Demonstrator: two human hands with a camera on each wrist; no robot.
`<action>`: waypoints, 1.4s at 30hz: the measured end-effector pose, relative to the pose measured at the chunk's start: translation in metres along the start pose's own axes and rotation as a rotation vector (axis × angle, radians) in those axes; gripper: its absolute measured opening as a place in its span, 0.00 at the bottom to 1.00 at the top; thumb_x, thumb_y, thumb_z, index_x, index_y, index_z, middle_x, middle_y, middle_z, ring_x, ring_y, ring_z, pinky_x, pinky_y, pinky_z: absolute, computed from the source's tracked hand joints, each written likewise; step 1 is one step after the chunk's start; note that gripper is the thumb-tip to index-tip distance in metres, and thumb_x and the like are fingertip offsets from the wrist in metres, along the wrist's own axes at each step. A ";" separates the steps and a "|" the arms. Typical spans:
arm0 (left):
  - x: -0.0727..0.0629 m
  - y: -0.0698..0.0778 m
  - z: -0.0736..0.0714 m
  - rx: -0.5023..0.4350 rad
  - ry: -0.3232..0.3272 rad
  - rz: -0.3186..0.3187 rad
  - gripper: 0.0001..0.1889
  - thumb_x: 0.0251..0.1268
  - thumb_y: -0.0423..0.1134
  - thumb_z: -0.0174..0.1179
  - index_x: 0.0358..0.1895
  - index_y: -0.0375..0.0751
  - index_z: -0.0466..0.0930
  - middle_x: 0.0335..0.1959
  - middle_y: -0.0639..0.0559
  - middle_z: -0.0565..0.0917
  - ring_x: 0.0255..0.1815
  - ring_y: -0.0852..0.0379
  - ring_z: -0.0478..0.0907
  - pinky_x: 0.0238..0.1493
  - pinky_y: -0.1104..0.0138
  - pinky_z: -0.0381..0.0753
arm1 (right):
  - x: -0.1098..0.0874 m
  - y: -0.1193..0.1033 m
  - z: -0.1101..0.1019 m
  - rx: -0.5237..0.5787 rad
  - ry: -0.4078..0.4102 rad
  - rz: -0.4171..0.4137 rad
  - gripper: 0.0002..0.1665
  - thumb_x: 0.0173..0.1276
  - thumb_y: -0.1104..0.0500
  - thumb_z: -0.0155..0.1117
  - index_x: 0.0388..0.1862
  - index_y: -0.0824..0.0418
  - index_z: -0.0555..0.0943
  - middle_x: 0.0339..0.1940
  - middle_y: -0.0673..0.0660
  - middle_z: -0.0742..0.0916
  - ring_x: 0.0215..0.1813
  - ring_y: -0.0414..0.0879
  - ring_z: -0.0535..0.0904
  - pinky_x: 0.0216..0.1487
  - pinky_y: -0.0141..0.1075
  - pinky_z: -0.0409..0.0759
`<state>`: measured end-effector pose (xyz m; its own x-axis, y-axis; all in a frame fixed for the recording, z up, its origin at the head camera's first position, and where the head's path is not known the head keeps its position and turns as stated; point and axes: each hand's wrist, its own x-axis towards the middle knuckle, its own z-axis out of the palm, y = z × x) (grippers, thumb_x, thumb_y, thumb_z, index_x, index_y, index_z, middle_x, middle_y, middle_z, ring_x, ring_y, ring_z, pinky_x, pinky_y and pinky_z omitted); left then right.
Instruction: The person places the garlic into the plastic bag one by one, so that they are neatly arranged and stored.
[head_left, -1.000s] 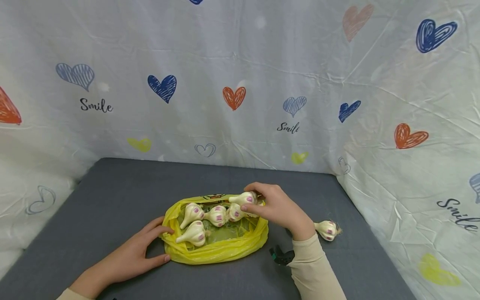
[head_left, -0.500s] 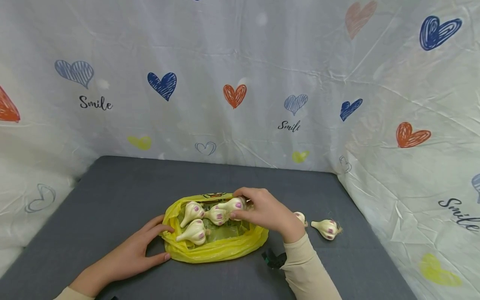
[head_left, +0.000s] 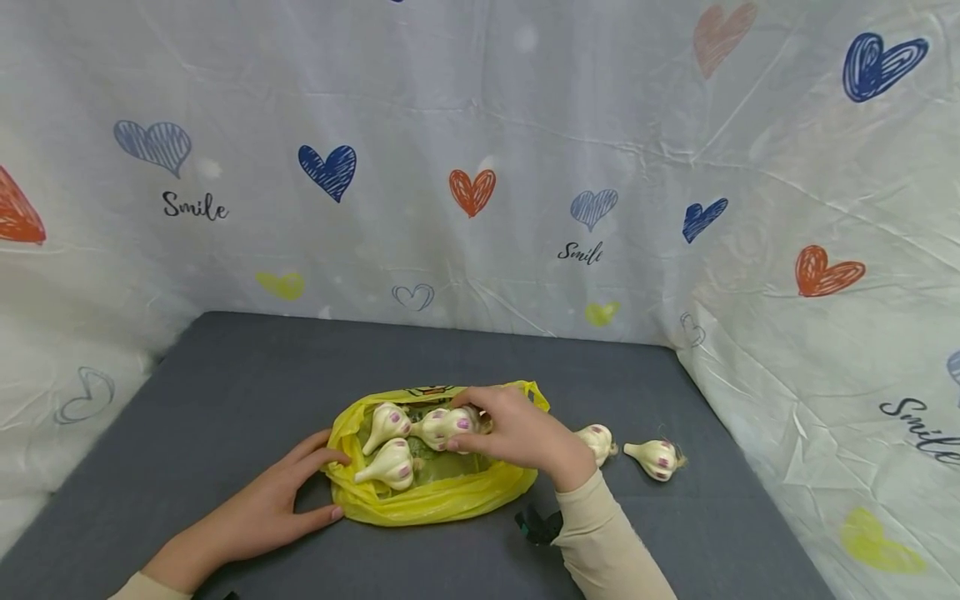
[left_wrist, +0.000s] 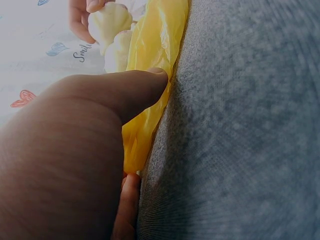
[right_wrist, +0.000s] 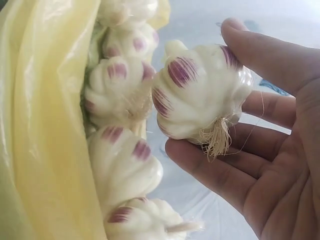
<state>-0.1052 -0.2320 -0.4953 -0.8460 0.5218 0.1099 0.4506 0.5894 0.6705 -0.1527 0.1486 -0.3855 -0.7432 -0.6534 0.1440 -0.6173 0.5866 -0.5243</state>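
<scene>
In the head view my right hand (head_left: pixel 510 429) holds a garlic bulb (head_left: pixel 457 425) low over the opening of a yellow plastic bag (head_left: pixel 450 508). The right wrist view shows this bulb (right_wrist: pixel 197 95) pinched between thumb and fingers, white with purple streaks and a tuft of roots. Other garlic bulbs lie inside, one at the back left (head_left: pixel 388 425) and one at the front left (head_left: pixel 390 465). Something green (head_left: pixel 446 469) shows beneath them. Around the bag's left end curves my left hand (head_left: pixel 281 504), its thumb (left_wrist: pixel 135 85) against the yellow side and a fingertip over the rim.
Two more garlic bulbs, a nearer one (head_left: pixel 597 442) and an outer one (head_left: pixel 655 460), lie on the dark grey tabletop (head_left: pixel 300 375) right of the bag. A black strap (head_left: pixel 538 525) shows at my right wrist. A heart-printed sheet (head_left: pixel 375 242) hangs behind the table.
My right hand has moved left and lower over the bag with its garlic bulb. The bag's back right rim and the nearer table bulb have come into sight. My left hand stays put.
</scene>
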 end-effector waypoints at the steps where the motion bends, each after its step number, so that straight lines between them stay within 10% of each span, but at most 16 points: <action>1: 0.000 0.000 0.000 0.002 0.001 0.001 0.29 0.71 0.70 0.67 0.71 0.69 0.76 0.86 0.40 0.61 0.82 0.30 0.65 0.64 0.33 0.77 | 0.000 0.000 0.001 -0.006 -0.002 -0.004 0.26 0.73 0.43 0.80 0.62 0.54 0.87 0.49 0.42 0.89 0.42 0.39 0.82 0.47 0.36 0.83; 27: 0.001 -0.001 0.000 0.012 -0.001 -0.003 0.30 0.71 0.71 0.66 0.71 0.71 0.76 0.86 0.42 0.61 0.82 0.31 0.66 0.64 0.34 0.78 | 0.011 -0.008 0.024 -0.063 -0.107 0.005 0.31 0.73 0.42 0.79 0.67 0.57 0.85 0.62 0.48 0.88 0.59 0.39 0.83 0.63 0.37 0.82; 42: 0.001 -0.001 0.001 0.004 -0.003 -0.011 0.30 0.70 0.71 0.67 0.71 0.69 0.76 0.86 0.40 0.61 0.81 0.29 0.65 0.64 0.33 0.77 | 0.011 -0.008 0.028 -0.061 -0.127 -0.005 0.31 0.73 0.40 0.79 0.65 0.56 0.85 0.53 0.47 0.87 0.49 0.42 0.82 0.50 0.33 0.82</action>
<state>-0.1064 -0.2320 -0.4965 -0.8500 0.5172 0.1003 0.4424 0.5974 0.6689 -0.1492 0.1236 -0.4030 -0.7037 -0.7096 0.0366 -0.6383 0.6086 -0.4713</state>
